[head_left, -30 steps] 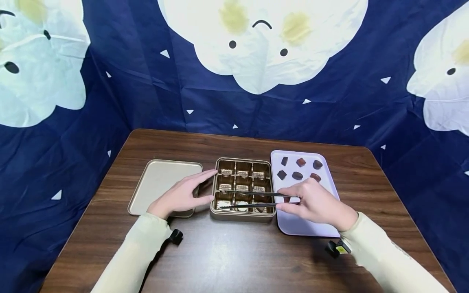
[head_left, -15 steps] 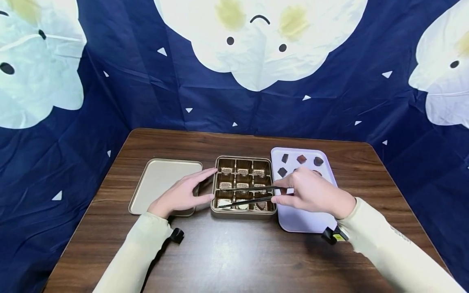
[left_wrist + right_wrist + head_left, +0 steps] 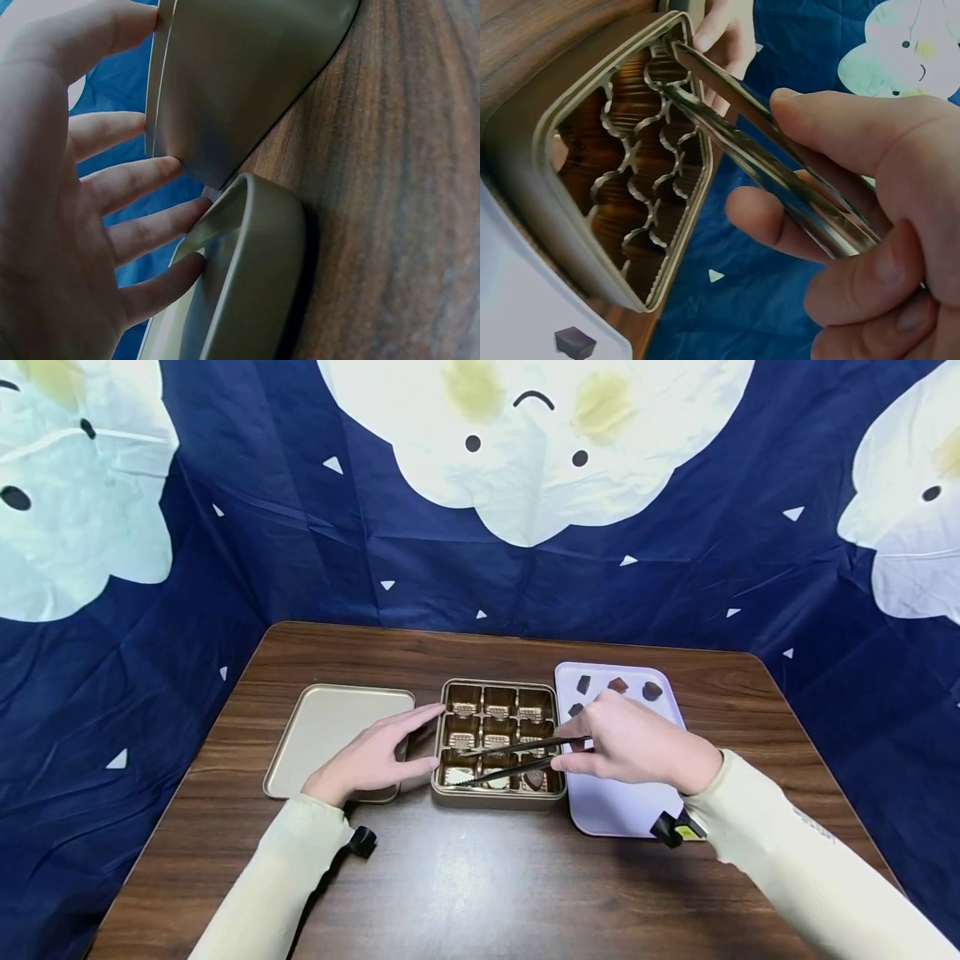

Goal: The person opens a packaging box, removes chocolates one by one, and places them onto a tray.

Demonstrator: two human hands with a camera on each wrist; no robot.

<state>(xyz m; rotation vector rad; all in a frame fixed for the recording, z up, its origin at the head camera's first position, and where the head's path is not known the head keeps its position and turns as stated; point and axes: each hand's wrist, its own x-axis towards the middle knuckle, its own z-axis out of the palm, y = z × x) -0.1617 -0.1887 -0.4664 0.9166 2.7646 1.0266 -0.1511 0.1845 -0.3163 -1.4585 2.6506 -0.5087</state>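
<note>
My right hand (image 3: 626,743) grips dark metal tongs (image 3: 757,154) between thumb and fingers. The tongs' two arms stand apart, their tips over the front left compartment of a gold tin (image 3: 495,804). A white piece (image 3: 459,774) lies below the tips, with another pale piece in the front middle compartment. At front right sits a dark brown chocolate (image 3: 534,779). The compartments behind these show bare gold liner. My left hand (image 3: 378,758) is spread with extended fingers; in the left wrist view its fingertips are at the tin's left side wall (image 3: 225,82).
A flat gold lid (image 3: 330,727) lies on the wooden table (image 3: 450,893), partly under my left hand. Right of the tin is a lilac tray (image 3: 622,814) with several chocolates, including a reddish one (image 3: 617,685) and a dark one (image 3: 652,691); my right hand covers others.
My right hand has moved slightly left and away from me, turning the tongs to a steeper slant. The front right chocolate shows more clearly. My left hand keeps its place.
</note>
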